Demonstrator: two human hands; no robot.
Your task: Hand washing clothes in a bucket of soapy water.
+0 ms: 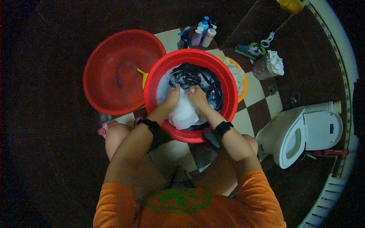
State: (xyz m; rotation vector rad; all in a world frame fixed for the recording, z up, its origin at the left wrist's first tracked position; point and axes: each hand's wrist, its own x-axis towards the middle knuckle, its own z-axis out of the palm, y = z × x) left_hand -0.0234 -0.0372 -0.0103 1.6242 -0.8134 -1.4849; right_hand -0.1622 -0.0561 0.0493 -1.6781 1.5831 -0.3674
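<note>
A red plastic basin (191, 54) stands on the floor in front of me, with sudsy water and dark wet cloth (188, 74) inside. Over it, my left hand (172, 98) and my right hand (197, 97) grip a white wet cloth (184, 114) side by side. The cloth bunches between my hands and hangs toward my side of the basin. How far its lower end dips into the water cannot be told. Both of my wrists wear black bands.
A larger red basin (114, 68) lies at the left, a yellow handle (144, 78) beside it. Behind are pump bottles (203, 28). A yellow basin (243, 85) with light cloth (234, 74), a scrub brush (244, 51), a bin (263, 67) and a toilet (288, 139) are at the right.
</note>
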